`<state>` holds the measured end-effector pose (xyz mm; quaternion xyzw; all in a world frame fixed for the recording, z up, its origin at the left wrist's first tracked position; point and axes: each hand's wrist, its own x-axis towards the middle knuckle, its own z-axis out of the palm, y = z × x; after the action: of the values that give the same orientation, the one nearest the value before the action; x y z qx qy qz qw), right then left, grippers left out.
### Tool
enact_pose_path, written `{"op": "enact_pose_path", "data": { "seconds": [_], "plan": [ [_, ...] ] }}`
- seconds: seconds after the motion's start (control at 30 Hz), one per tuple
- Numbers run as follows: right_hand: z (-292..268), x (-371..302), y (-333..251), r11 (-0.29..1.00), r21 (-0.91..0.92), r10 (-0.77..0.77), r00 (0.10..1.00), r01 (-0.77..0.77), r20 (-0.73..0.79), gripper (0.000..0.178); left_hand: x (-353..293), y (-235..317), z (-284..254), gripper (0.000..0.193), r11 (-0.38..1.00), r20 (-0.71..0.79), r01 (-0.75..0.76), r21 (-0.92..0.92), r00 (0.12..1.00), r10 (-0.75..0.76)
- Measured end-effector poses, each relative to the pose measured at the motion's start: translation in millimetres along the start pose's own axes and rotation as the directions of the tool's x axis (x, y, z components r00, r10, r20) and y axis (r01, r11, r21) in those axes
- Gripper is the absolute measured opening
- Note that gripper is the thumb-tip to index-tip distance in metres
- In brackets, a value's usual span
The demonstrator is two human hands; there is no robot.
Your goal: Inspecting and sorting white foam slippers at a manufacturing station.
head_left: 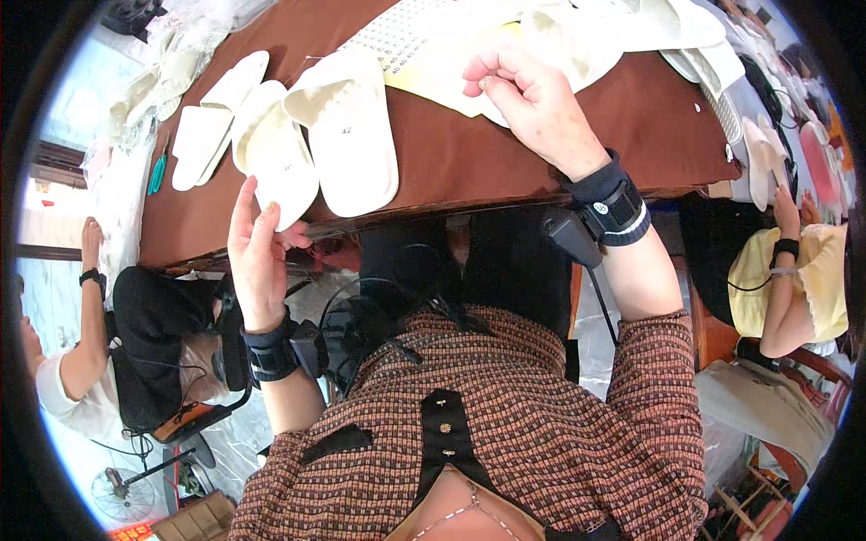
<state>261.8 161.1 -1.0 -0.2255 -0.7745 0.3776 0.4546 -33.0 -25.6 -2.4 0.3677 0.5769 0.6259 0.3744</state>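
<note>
My left hand (259, 248) is at the near table edge, at the heel of a white slipper (281, 162). Its thumb lies on the heel, and other fingers show below that edge. Beside it a second white slipper (347, 149) lies sole-down, with a small printed size label on its footbed. My right hand (532, 104) hangs over a yellow-and-white sticker sheet (410, 63). Thumb and forefinger are pinched together there; whatever is between them is too small to make out.
A pair of white slippers (216, 117) lies at the left, near a teal tassel-like thing (158, 171). More white slippers (672, 27) are heaped at the far right on the brown-covered table (469, 162). Plastic-wrapped slippers (149, 99) stand beyond its left edge. Co-workers sit on both sides.
</note>
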Motion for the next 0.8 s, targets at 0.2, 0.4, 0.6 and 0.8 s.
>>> {"op": "enact_pose_path", "data": {
  "seconds": [0.2,0.4,0.6,0.8],
  "plan": [
    [0.2,1.4,-0.4,1.000,-0.004,-0.008,1.000,0.008,-0.003,0.012,1.3,0.8,-0.3,0.056,1.000,-0.019,0.014,-0.011,1.000,-0.014],
    [-1.0,-0.2,-0.7,1.000,-0.014,0.013,1.000,-0.013,-0.001,0.013,1.7,-0.4,-0.2,0.055,1.000,-0.031,0.021,-0.012,0.999,-0.021],
    [4.0,1.3,-1.4,0.999,0.019,0.037,0.999,-0.036,-0.038,0.013,0.5,0.7,3.7,0.055,0.999,-0.076,0.032,-0.034,0.996,-0.034],
    [3.3,-0.3,-3.6,0.999,-0.034,0.029,0.997,-0.031,-0.065,0.014,-1.3,1.3,6.1,0.052,0.998,-0.089,0.062,-0.010,0.994,-0.062]
  ]
}}
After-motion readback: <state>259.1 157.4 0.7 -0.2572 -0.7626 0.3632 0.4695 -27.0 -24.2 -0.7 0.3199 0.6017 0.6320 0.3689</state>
